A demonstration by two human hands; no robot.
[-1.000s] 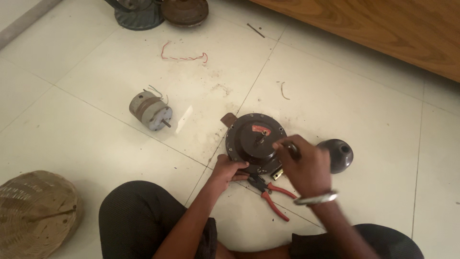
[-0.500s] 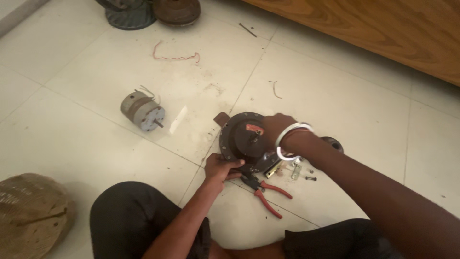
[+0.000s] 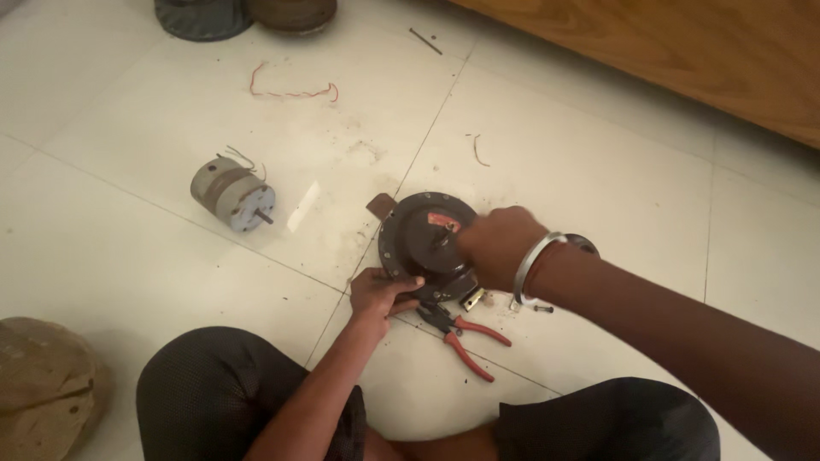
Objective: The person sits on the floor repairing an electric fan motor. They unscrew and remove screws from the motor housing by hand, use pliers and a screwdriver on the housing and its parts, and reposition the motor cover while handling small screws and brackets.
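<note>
Your right hand (image 3: 498,248) has swung over the motor (image 3: 424,243), fingers closed on its hub. Your left hand (image 3: 380,294) still pinches the rim.

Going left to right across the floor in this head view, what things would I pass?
Brown round lump → small grey motor → left hand → dark round motor housing → right hand → metal bangle.

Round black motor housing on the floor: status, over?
Left hand grips round black motor housing at its near rim. Right hand on its top. Red-handled pliers lying beside, untouched.
</note>
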